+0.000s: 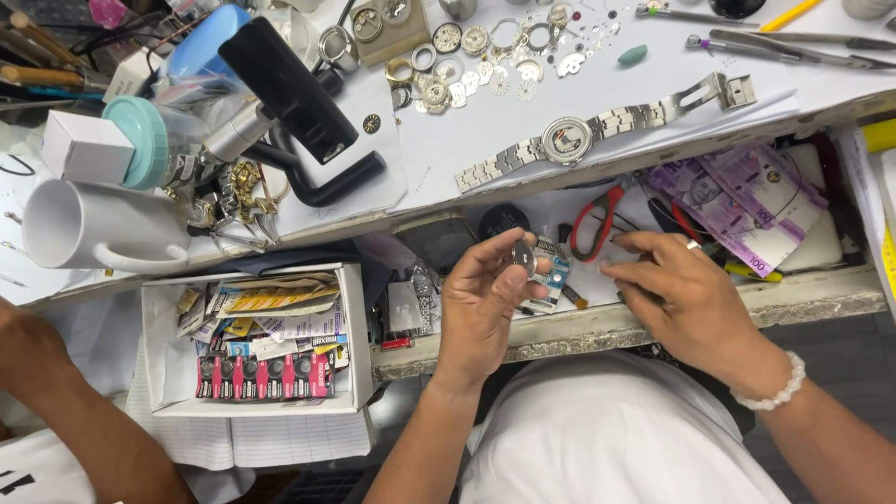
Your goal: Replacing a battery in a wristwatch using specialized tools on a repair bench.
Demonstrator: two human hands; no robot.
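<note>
Head camera, looking down at a cluttered watch-repair tabletop (448,140): a person's left hand (481,308) pinches a small round glassy disc (524,258) between thumb and fingertips, the grip closed on its rim, holding it up over an open drawer (653,322) just below the tabletop edge. The right hand (686,299), a ring on one finger and a white bead bracelet (775,387) at the wrist, lies flat with fingers stretched into the drawer; it appears to grasp nothing, though its fingertips touch small items beside a little blue-and-white packet (553,275).

On the white paper above, a steel wristwatch (567,140) with a linked metal band lies face up and opened out, well apart from the hands. Beyond it, tiny brass and silver gears and rings (476,56) are scattered loose. Red-handled pliers (597,219) and purple banknotes (747,201) sit in the drawer. To the left stand a white mug (84,229) and a cardboard box (257,341) of carded button batteries. Another person's arm (56,392) enters at the lower left.

The disc looks smooth, thin and slippery; judged from the narrow edge pinch, it could slip and fall into the drawer's clutter or to the floor, chipping or vanishing among the parts. A fingertip on its face would likely smudge it.
</note>
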